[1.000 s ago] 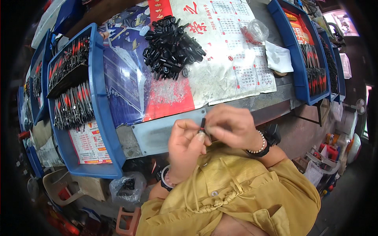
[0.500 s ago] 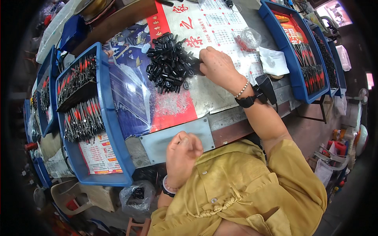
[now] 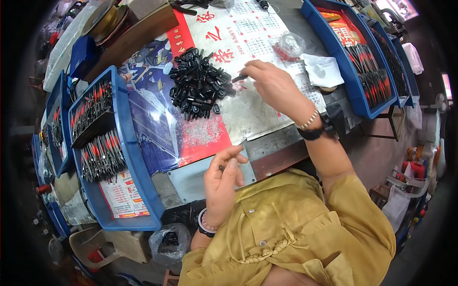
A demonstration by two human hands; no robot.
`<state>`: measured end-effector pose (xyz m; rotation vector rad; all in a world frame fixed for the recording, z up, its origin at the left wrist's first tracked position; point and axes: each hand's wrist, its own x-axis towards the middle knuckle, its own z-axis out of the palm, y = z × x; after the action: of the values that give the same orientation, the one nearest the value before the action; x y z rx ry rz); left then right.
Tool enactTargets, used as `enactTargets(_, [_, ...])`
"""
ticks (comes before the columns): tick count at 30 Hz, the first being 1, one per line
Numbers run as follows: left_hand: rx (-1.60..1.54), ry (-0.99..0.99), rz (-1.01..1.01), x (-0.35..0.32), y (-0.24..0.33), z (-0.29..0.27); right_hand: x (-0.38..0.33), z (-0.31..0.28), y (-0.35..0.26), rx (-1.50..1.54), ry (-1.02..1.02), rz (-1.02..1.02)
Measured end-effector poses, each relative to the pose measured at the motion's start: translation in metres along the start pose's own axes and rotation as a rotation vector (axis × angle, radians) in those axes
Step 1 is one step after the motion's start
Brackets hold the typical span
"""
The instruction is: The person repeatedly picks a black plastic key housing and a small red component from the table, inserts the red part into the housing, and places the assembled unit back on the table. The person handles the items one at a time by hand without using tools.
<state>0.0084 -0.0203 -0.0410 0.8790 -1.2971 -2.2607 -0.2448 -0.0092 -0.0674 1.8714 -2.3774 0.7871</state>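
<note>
A heap of small glossy black oval plastic pieces (image 3: 198,83) lies on the paper-covered table. Just right of the heap is my right hand (image 3: 279,88), its thumb and forefinger pinching a small black plastic piece (image 3: 239,77). Lower down, above the grey metal plate (image 3: 186,180) at the table's front edge, is my left hand (image 3: 222,178). Its fingers are curled, and a tiny dark spot of something shows between thumb and fingers. What that is cannot be made out.
At the left a blue tray (image 3: 155,200) holds rows of slender dark pieces with red parts. A similar blue tray (image 3: 369,107) stands at the right. A clear plastic lump (image 3: 291,44) and white paper (image 3: 322,70) lie near my right hand. Whitish granules (image 3: 202,131) lie below the heap.
My right hand has drawn away from the heap, and a black piece now shows in its fingertips. My left hand has risen slightly and its fingers have loosened. The view has shifted a little.
</note>
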Motion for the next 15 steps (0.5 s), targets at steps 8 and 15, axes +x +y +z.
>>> enactTargets(8, [0.076, 0.109, 0.079, -0.007, 0.006, -0.005, 0.011, -0.005, -0.018, 0.078, -0.213, 0.046])
enactTargets(15, [0.001, 0.056, 0.067, 0.002, -0.006, 0.003, -0.065, -0.026, -0.09, 1.065, -0.105, 0.172])
